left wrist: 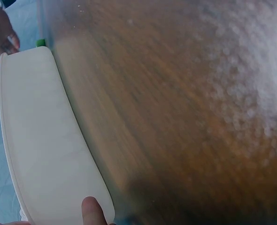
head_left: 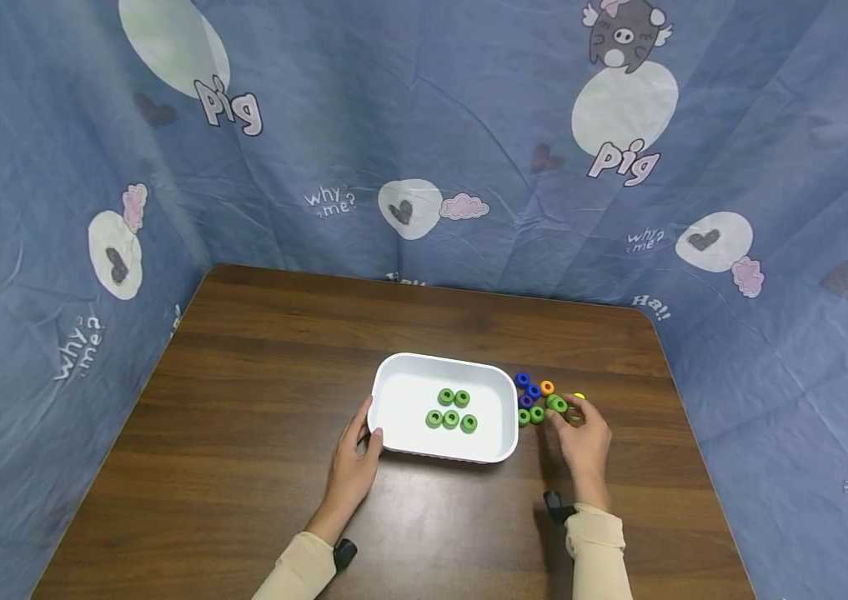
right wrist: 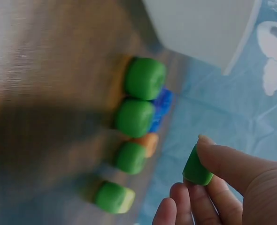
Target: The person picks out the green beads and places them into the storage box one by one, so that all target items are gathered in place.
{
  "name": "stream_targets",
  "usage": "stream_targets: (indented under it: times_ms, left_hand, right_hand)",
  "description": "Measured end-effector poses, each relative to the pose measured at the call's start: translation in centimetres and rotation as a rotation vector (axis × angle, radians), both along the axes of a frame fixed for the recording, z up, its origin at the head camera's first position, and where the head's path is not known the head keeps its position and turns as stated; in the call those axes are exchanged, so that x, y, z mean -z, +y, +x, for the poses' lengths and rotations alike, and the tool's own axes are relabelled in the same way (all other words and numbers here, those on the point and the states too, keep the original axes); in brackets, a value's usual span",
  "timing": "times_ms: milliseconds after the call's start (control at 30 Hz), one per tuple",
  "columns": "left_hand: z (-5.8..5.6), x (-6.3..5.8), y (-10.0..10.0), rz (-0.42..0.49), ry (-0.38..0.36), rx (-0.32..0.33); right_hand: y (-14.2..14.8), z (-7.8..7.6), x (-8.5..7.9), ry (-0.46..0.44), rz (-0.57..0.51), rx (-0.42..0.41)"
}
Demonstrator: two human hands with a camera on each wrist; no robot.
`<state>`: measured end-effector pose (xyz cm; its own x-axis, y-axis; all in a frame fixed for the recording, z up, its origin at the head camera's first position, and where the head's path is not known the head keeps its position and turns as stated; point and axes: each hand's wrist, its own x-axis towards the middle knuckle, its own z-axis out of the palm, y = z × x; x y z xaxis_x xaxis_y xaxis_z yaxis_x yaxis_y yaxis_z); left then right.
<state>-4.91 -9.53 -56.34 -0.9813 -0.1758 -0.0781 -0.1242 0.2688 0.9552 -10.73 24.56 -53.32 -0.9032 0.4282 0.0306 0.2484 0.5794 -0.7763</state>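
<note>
My left hand (head_left: pixel 353 468) holds the left front corner of a white rectangular tray (head_left: pixel 403 400); its thumb (left wrist: pixel 92 211) lies against the front wall in the left wrist view. Inside the tray several green beads (head_left: pixel 451 418) with dark centre holes stand in two rows. Off the tray's right end, my right hand (head_left: pixel 585 446) pinches a green bead (right wrist: pixel 197 168) between thumb and fingers, raised over the table. Below it in the right wrist view, more green beads (right wrist: pixel 144 78) line up on the wood.
Several blue beads (head_left: pixel 523 380) and an orange bead (head_left: pixel 547 387) lie right of the tray; a yellow bead (head_left: pixel 579 396) shows partly behind my right hand. The brown wooden table (head_left: pixel 258 400) backs onto a blue printed curtain (head_left: pixel 333 125).
</note>
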Motion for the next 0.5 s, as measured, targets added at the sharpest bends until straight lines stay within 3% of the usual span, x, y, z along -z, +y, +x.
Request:
stream_targets:
  times_ms: [200,500]
  left_hand:
    - [0.0,0.1,0.0,-0.011,-0.004,-0.003]
    - [0.0,0.0,0.0,-0.008,-0.017,-0.007]
  right_hand:
    - [-1.4,-0.4,-1.7,0.031,-0.015,-0.042]
    - [-4.1,-1.0,-2.4,0.017,-0.059,-0.105]
